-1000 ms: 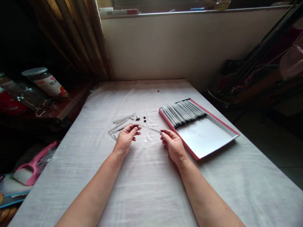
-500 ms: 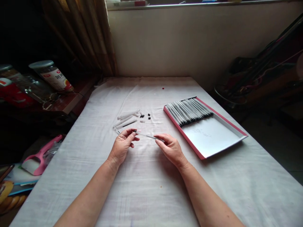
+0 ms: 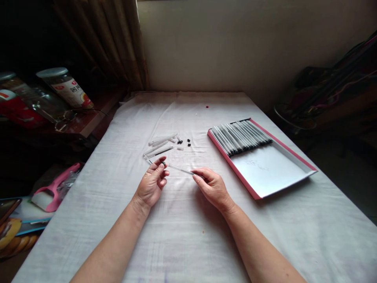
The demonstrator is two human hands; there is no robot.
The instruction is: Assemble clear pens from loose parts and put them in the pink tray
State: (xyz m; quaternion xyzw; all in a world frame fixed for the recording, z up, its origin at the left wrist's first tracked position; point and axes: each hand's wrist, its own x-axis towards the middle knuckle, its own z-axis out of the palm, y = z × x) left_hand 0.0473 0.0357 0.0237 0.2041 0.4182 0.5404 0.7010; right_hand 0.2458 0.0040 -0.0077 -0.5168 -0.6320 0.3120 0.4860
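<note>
My right hand [image 3: 211,186] pinches one end of a clear pen barrel [image 3: 180,169], which points left toward my left hand. My left hand [image 3: 153,182] pinches a small black pen part [image 3: 163,163] between thumb and fingertips, a short gap from the barrel's free end. Both hands hover over a white cloth [image 3: 182,220] on the table. Just beyond them lie loose clear barrels [image 3: 160,144] and a few small black caps [image 3: 185,142].
A shallow white tray with a pink rim [image 3: 294,179] sits to the right, holding a row of several finished pens [image 3: 240,137] at its far end. Jars [image 3: 64,88] stand on a dark shelf at left, a pink-handled tool [image 3: 51,192] below. Dark clutter lies at right.
The black part and the barrel were together half a second ago; now my left hand has drawn back a little and a gap shows between them. The view has tilted down slightly.
</note>
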